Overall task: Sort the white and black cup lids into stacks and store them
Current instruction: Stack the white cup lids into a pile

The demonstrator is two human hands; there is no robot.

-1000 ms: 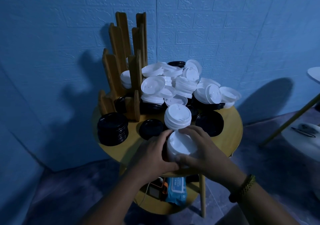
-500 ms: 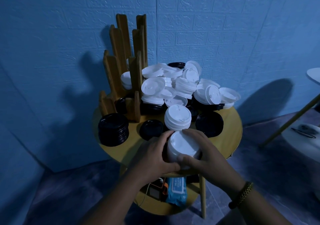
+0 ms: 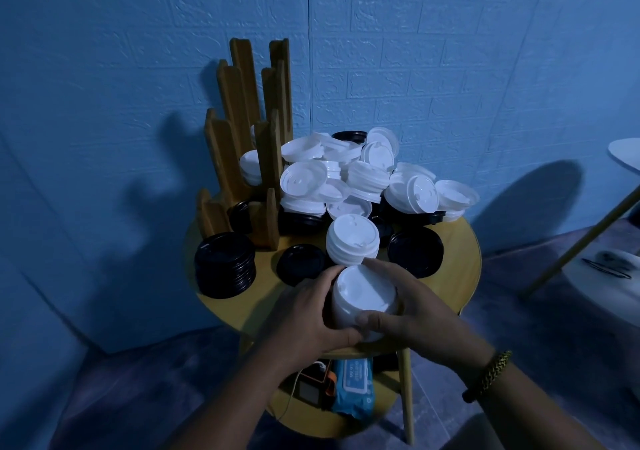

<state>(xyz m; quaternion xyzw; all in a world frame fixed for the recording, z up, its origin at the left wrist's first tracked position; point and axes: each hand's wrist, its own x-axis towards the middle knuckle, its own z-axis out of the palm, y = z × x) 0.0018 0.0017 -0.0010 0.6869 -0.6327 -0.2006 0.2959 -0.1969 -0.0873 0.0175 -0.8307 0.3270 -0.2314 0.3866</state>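
Near the front edge of the round wooden table (image 3: pixel 460 278) stands a stack of white lids (image 3: pixel 363 294). My left hand (image 3: pixel 306 314) grips it from the left and my right hand (image 3: pixel 415 306) from the right, thumbs meeting in front. Just behind it stands a second white lid stack (image 3: pixel 352 243). A loose heap of white lids (image 3: pixel 367 179) fills the back of the table, with black lids partly hidden under it. A tall black lid stack (image 3: pixel 225 264) stands at the left. Single black lids lie at the middle (image 3: pixel 300 262) and right (image 3: pixel 415 250).
A wooden slotted lid rack (image 3: pixel 249 138) rises at the table's back left against the blue wall, holding some white and black lids. On the lower shelf lie a blue wipes pack (image 3: pixel 353 387) and a small device. A white table with a wooden leg (image 3: pixel 581 238) stands at the right.
Both hands have stayed clasped round the front white stack. My right hand has shifted slightly left around it.
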